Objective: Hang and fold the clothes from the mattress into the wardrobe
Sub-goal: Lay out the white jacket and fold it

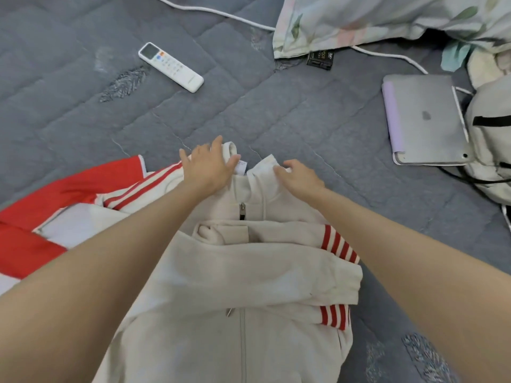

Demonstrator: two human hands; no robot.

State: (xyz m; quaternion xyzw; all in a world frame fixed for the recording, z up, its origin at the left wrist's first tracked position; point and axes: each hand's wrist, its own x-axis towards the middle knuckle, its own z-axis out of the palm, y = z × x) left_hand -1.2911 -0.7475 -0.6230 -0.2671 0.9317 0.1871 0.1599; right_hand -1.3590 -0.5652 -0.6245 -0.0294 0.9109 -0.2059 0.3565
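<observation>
A grey quilted mattress fills the view, with scuffed, worn patches at 10 o'clock and at 5 o'clock. At 9 o'clock lies a red top with white panels and white stripes, partly under the left forearm. At 11 o'clock a white remote lies aslant; its print is too small to read.

The task's thing, a cream jacket, lies at centre and down to 6 o'clock. It is zipped, with its sleeves folded across the chest and red-striped cuffs on the right. The left grip is wide, fingers spread flat on the collar's left side. Just beside it a white label shows inside the collar, its text unreadable. The right grip rests on the collar's right side with fingers bent; whether it pinches the cloth I cannot tell.

A white cable runs across at 12 o'clock and under a floral pillow at 1 o'clock. A black packet peeks out from beneath the pillow, its lettering blurred. At 3 o'clock a grey tablet bears an apple logo, beside a pale bag.
</observation>
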